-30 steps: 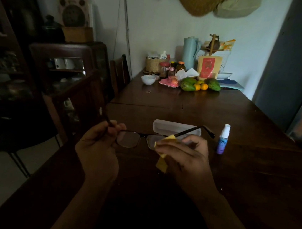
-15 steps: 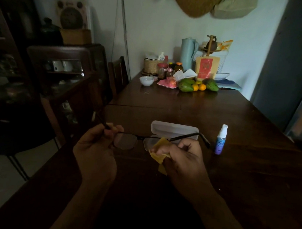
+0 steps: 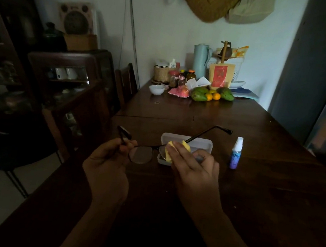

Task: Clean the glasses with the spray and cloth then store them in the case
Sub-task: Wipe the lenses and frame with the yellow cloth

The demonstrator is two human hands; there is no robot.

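Observation:
Dark-framed glasses [image 3: 141, 154] hang above the dark wooden table [image 3: 270, 205]. My left hand [image 3: 107, 165] pinches them at the left hinge, the left arm sticking up. My right hand [image 3: 194, 170] presses a yellow cloth [image 3: 168, 154] around the right lens, which the cloth and fingers hide. The right arm of the glasses points up to the right. An open white case [image 3: 202, 144] lies on the table just behind my hands. A small blue spray bottle [image 3: 236, 153] with a white cap stands upright to the right of the case.
At the table's far end are a white bowl [image 3: 156, 89], jars, green and orange fruit [image 3: 211, 95], a red packet and a pale blue jug [image 3: 201, 61]. A wooden chair [image 3: 125, 85] and a dark glass cabinet [image 3: 69, 85] stand along the left side.
The glasses and both hands sit a little farther forward over the case. The cloth has shifted from below my right fingers to the top of the right lens.

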